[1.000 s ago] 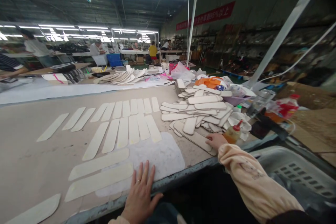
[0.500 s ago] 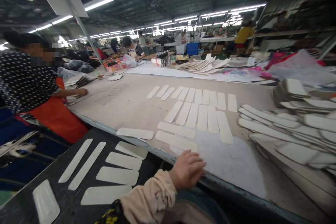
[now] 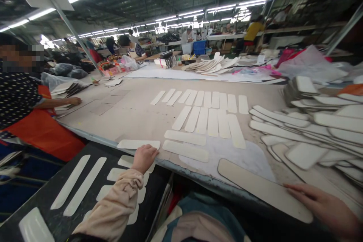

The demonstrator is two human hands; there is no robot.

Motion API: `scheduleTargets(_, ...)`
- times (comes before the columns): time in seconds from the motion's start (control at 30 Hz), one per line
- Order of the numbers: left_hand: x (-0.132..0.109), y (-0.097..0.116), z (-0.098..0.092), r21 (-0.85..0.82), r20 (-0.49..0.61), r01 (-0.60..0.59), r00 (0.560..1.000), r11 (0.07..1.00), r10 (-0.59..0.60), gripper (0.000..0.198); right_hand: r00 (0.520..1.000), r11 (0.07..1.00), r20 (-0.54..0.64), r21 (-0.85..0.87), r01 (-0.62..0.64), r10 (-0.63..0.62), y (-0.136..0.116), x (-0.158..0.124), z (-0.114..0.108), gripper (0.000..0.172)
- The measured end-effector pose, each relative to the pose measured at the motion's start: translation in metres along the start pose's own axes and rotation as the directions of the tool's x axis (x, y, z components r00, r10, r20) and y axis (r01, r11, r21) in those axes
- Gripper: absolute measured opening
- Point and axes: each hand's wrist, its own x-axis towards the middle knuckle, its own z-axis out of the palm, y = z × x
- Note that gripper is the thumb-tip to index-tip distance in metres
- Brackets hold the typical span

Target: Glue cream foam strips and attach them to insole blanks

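Observation:
My left hand (image 3: 145, 157) is at the table's near edge, its bent fingers closed over the right end of a white strip (image 3: 127, 144); the thumb's contact is hidden. On the right, my right hand (image 3: 326, 202) grips a long beige board piece (image 3: 263, 185) with rounded ends and a dark rim, fingers on top at its right part. That piece lies slanted above a pale sheet (image 3: 241, 155). Two long white strips (image 3: 185, 151) lie between my hands, and several more white strips (image 3: 201, 120) are laid in rows behind them.
A lower black surface (image 3: 90, 185) at left bears several white pieces. Stacked rounded boards (image 3: 295, 124) crowd the right side. A co-worker in a dotted top and red apron (image 3: 56, 136) stands at left with a hand on the table (image 3: 113, 121). Plastic bags (image 3: 312, 64) lie far right.
My left hand has moved left from the pale sheet to the white strip at the table edge. My right hand has come into view with the beige board piece. The view has shifted slightly.

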Motion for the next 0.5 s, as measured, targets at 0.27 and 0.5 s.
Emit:
scheduleTargets(0.27, 0.012, 0.015, -0.004, 0.066, 0.085, 0.073, 0.993, 0.995, -0.078, 0.032, 0.987, 0.997, -0.147, -0.034, 0.064, -0.069, -0.026, 0.014, 0.023, 0.042)
scheduleTargets(0.5, 0.019, 0.018, -0.019, 0.068, 0.022, 0.12, 0.992, 0.99, -0.122, 0.026, 0.884, 0.986, -0.446, -0.143, 0.084, -0.14, -0.046, -0.01, 0.018, 0.05)
